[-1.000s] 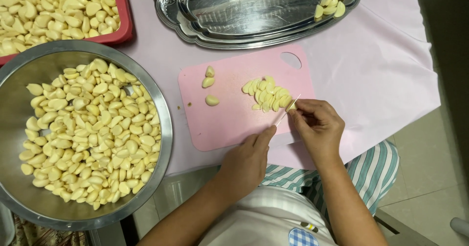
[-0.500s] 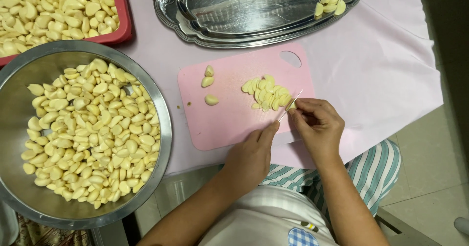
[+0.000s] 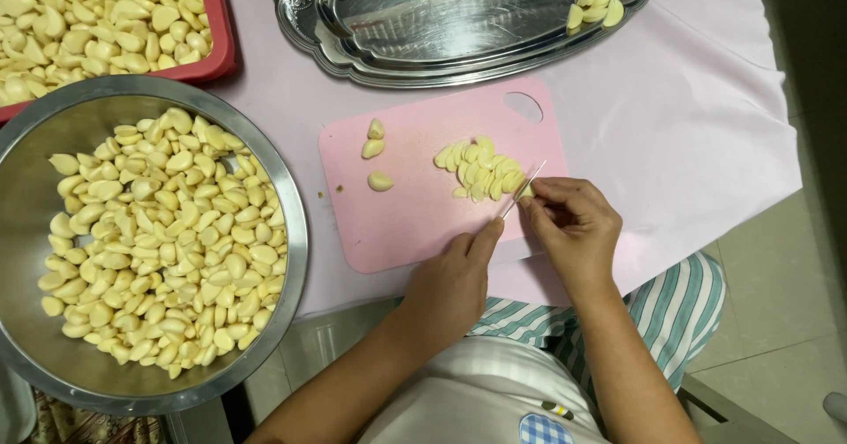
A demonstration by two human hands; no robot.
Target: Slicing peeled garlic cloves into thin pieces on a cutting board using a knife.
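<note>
A pink cutting board (image 3: 415,215) lies on the pale cloth. On it sit three whole peeled garlic cloves (image 3: 375,151) and a small heap of halved cloves (image 3: 476,169). My right hand (image 3: 569,223) grips a thin small knife (image 3: 525,188) whose blade points up toward the heap. My left hand (image 3: 459,281) rests at the board's near edge, its thumb and fingers pinched right by the blade; I cannot see whether a clove is between them.
A large steel bowl (image 3: 296,223) full of peeled cloves stands at the left. A red tray (image 3: 221,52) of cloves is at the top left. An oval steel platter (image 3: 441,56) holds a few cloves (image 3: 595,3). The table edge drops to tiled floor at right.
Both hands stay at the board's lower right corner. The knife blade has shifted slightly against the heap of cut cloves.
</note>
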